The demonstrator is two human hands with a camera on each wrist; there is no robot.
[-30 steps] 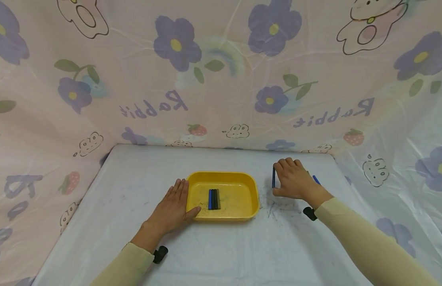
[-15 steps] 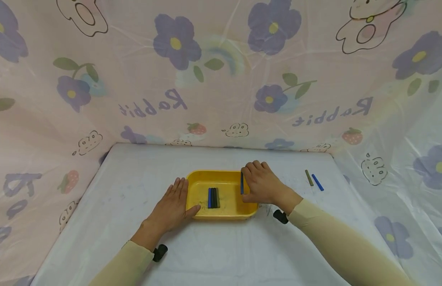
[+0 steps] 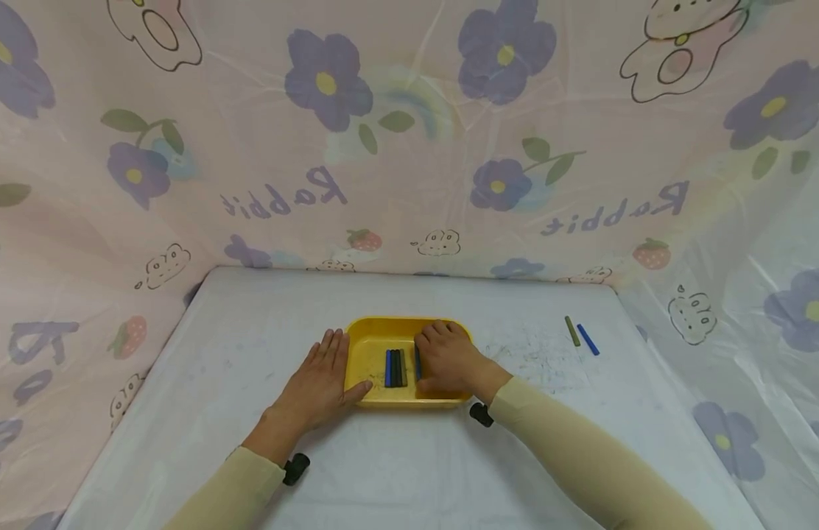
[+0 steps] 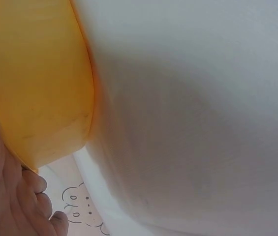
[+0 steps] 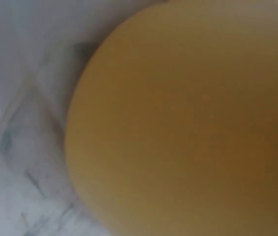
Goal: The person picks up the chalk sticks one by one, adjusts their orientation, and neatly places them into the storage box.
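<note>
A yellow tray (image 3: 376, 335) stands on the white-covered table, with several crayons (image 3: 395, 368) lying side by side in it, blue at the left, dark ones in the middle and olive at the right. Over the tray's right half, my right hand (image 3: 449, 358) pinches a dark blue crayon (image 3: 418, 364) between thumb and fingers, just right of that row. My left hand (image 3: 320, 379) lies along the tray's left side with straight fingers, its thumb over the near rim. In the left wrist view it touches the tray wall (image 4: 40, 88). The right wrist view shows only blurred tray (image 5: 178, 123) and cloth.
An olive crayon (image 3: 571, 331) and a blue crayon (image 3: 588, 339) lie on the table to the right. Dark smudges mark the white cloth (image 3: 535, 361) between them and the tray. A printed curtain (image 3: 409, 162) hangs behind and at both sides.
My right hand has carried the dark blue crayon leftward from the table into the tray, near the row. The left hand and tray have stayed put.
</note>
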